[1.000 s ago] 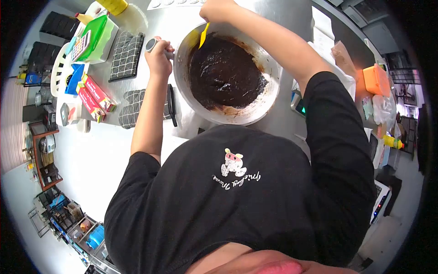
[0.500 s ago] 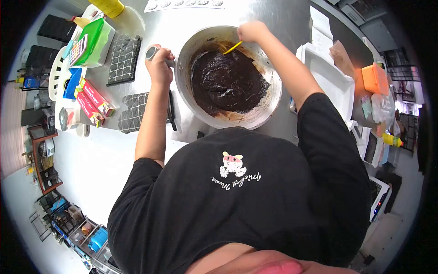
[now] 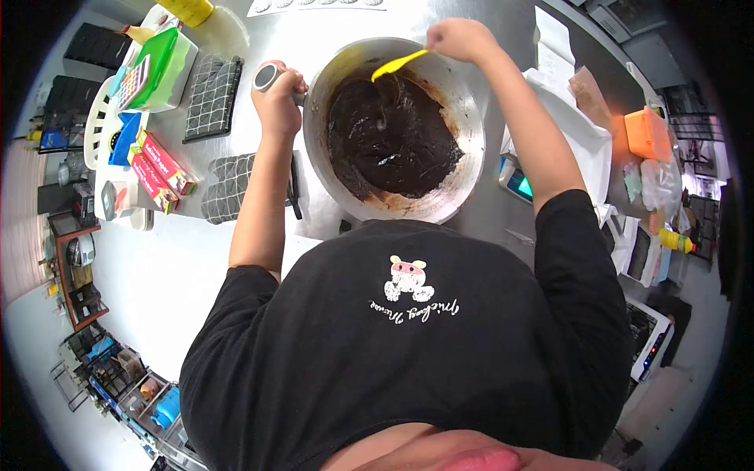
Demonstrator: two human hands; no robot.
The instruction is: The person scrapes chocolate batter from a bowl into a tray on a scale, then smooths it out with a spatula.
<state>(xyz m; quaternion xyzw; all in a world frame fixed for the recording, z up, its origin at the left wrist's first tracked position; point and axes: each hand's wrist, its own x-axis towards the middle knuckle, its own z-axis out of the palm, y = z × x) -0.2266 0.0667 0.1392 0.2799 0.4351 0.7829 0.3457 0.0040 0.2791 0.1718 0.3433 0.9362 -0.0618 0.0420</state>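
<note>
The right hand hides one end of the yellow spatula in its closed fingers, and the left hand curls its fingers around the mostly covered pot handle

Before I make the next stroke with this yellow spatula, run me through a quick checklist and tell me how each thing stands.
1. Left hand closed around the handle: ok.
2. Right hand holding the spatula by its end: ok.
3. Dark mix inside the pot, none over the rim: ok.
4. Pot walls free of smears: not ok, brown streaks show.
5. Spatula tip touching the mix: cannot tell.
</note>
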